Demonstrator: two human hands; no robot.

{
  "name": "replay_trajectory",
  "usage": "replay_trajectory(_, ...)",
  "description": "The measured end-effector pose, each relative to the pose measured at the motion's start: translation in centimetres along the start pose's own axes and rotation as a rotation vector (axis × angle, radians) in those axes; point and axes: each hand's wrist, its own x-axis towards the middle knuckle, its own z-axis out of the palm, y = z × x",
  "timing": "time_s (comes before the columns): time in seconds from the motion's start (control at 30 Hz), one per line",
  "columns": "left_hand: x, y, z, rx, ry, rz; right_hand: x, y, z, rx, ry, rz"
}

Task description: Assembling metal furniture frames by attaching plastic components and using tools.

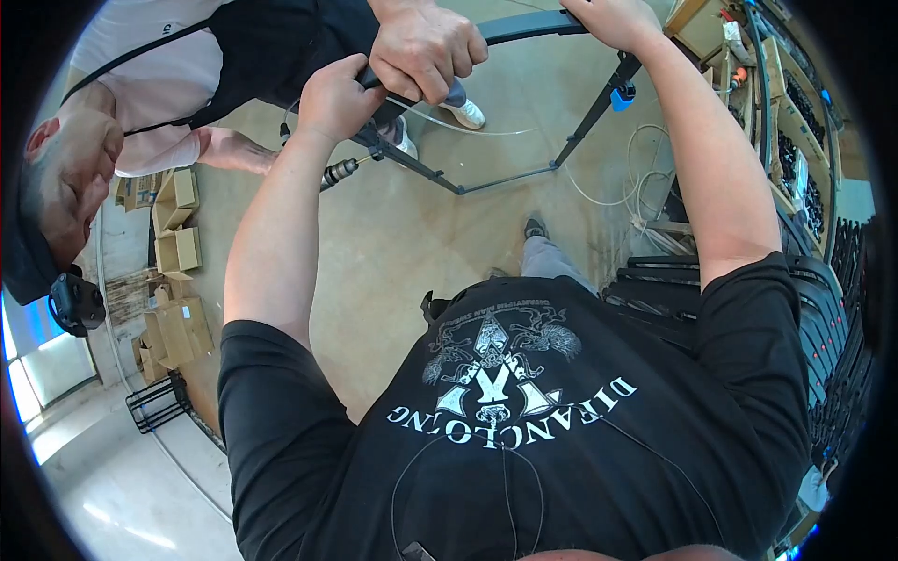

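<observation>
A black metal frame with a curved top bar and thin legs stands before me. My left hand is closed round the bar's left part, right beside a co-worker's hand that also grips it. At the bar's right end my right hand is closed on the frame, its fingers partly cut off by the upper edge. From the left the co-worker's other arm reaches behind my forearm. A power drill shows past that forearm, its bit meeting or very near the frame's left leg. A blue piece sits on the right leg.
The co-worker leans in close on the left. Cardboard boxes and a black wire rack lie beyond. A pale hose coils on the floor at right, near stacked black frames and parts shelves.
</observation>
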Motion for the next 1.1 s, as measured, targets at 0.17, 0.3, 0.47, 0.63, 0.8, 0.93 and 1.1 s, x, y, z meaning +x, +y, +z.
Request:
replay_trajectory(0.17, 0.0, 0.3, 0.2, -0.006, 0.002, -0.002, -0.1, 0.5, 0.1, 0.015, -0.006, 0.002)
replay_trajectory(0.3, -0.2, 0.3, 0.6, -0.025, -0.002, -0.004, -0.2, 0.6, 0.4, 0.017, -0.002, -0.002)
replay_trajectory(0.47, -0.2, 0.4, 0.4, -0.066, 0.012, -0.007, 0.5, 0.5, 0.6, 0.014, -0.008, 0.004)
replay_trajectory(0.63, -0.2, 1.3, -0.8, -0.004, 0.012, -0.005, 1.4, 3.8, 3.3, 0.008, 0.044, -0.102)
replay_trajectory(0.8, -1.9, 2.2, -0.9, -0.026, -0.002, -0.039, 0.0, 3.5, 2.5, 0.119, 0.039, -0.040)
replay_trajectory(0.93, -4.7, 5.4, -1.4, -0.049, -0.011, -0.035, -4.4, 4.7, 2.1, 0.239, 0.205, -0.097)
replay_trajectory(1.1, -8.1, 7.7, -1.9, 0.044, -0.071, -0.046, -8.6, 5.4, 0.9, 0.300, 0.313, -0.163)
